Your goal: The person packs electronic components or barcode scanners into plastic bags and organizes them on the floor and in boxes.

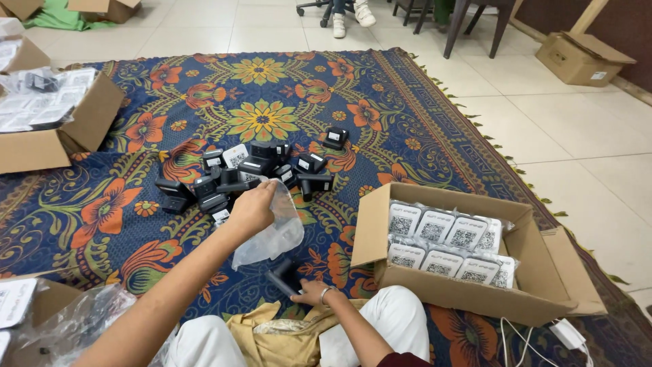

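Observation:
My left hand (251, 207) is raised over the rug and pinches the top of a clear plastic bag (275, 234), which hangs down open. My right hand (309, 292) rests low near my knee and grips a black boxy device (282, 277) that points up toward the bag's lower end. Just beyond the bag lies a loose heap of several similar black devices (251, 173), some with white labels, on the patterned floral rug (136, 190).
An open cardboard box (523, 299) at the right holds rows of bagged white-labelled packs (445, 245). Another cardboard box (88, 122) with packs stands at the left. Crumpled clear bags (75, 319) lie at the lower left. A white cable and adapter (564, 333) trail at the lower right.

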